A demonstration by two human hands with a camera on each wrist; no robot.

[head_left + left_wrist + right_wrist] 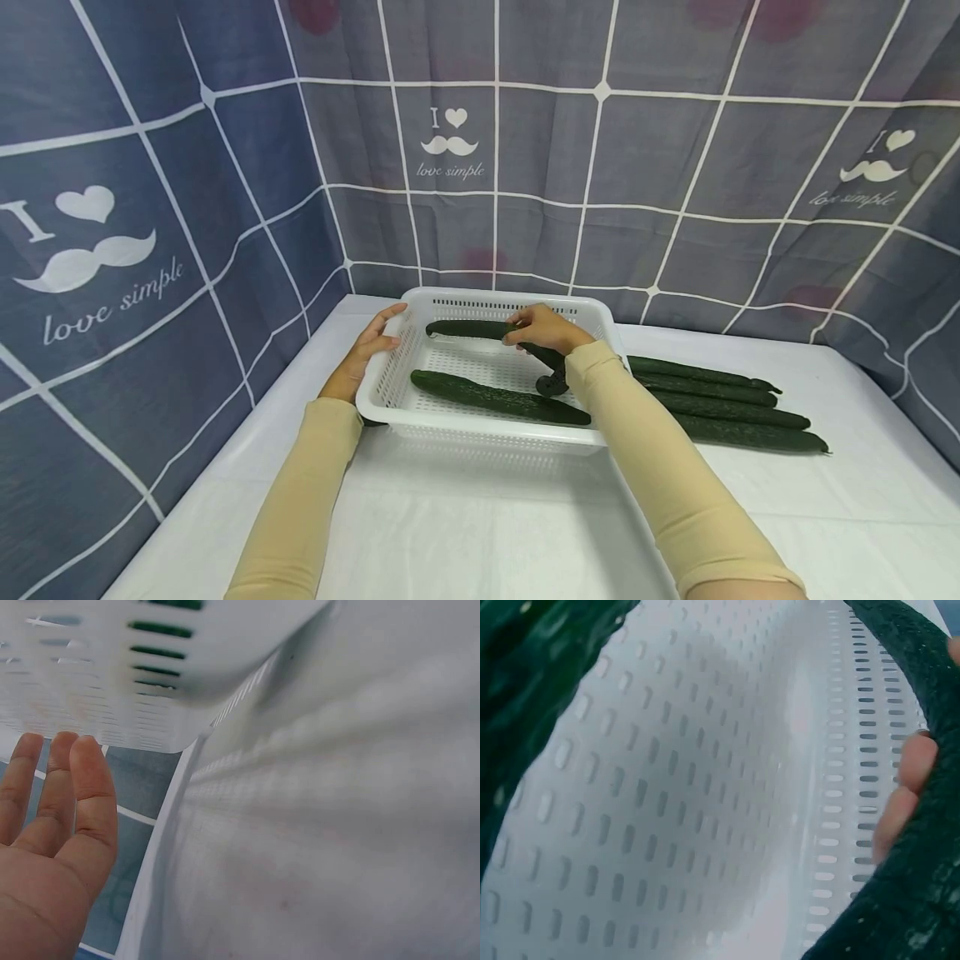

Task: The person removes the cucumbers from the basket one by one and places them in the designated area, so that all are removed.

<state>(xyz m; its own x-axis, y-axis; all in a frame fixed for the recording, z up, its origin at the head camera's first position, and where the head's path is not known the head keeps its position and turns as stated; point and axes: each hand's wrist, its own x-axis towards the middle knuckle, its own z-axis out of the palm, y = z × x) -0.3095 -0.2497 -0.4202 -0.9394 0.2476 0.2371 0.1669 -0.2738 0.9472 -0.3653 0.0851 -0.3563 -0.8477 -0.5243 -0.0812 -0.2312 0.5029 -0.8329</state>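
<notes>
A white perforated plastic basket (480, 429) sits on the table in the head view. My left hand (363, 354) rests against its left side, thumb at the rim. In the left wrist view, straight fingers (94, 780) touch or nearly touch the basket's outer wall. My right hand (549, 329) reaches inside and grips a long dark green cucumber (468, 329) near the back wall; its right part is partly hidden by the hand and sleeve. Fingertips (916, 761) curl round it in the right wrist view. Another cucumber (498, 398) lies along the basket's front side.
Several more cucumbers (735, 408) lie side by side on the white tablecloth (480, 533), right of the basket and partly behind the right sleeve. A grey-blue checked curtain (540, 167) stands behind the table and along its sides.
</notes>
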